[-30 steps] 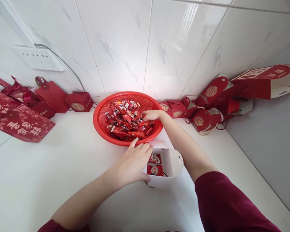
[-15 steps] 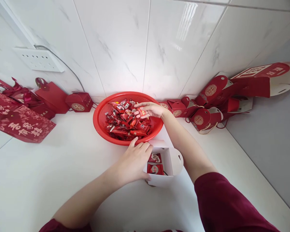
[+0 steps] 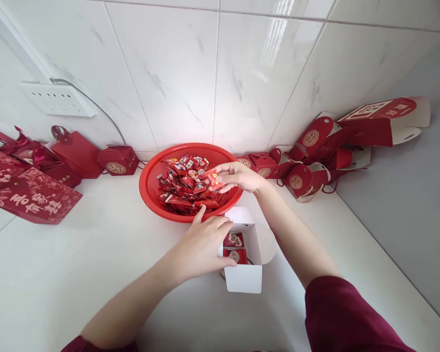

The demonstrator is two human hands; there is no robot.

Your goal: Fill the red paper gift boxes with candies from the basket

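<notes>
My right hand [image 3: 238,177] pinches a small red candy packet [image 3: 214,180] above the right side of a red plastic basket [image 3: 149,168]. Wrapped candies [image 3: 185,183] in red lie heaped inside the basket. In front of it stands an open cardboard box [image 3: 244,278], white inside, its flaps folded outward. Two red candy packets [image 3: 233,239] rest at the bottom of the box. My left hand [image 3: 207,242] grips the box's left side, thumb near the front corner and fingers at the back; part of that side is hidden under the hand.
Red gift boxes [image 3: 119,160] and a printed red gift bag [image 3: 40,195] stand to the left. More red boxes [image 3: 308,178] are piled along the wall at right. A socket strip [image 3: 56,99] with a grey cable is on the tiled wall.
My right hand has drawn back to the right, lifting the candy packet from the heap. The box's front flap now hangs outward, and my left thumb has moved over the box's front edge.
</notes>
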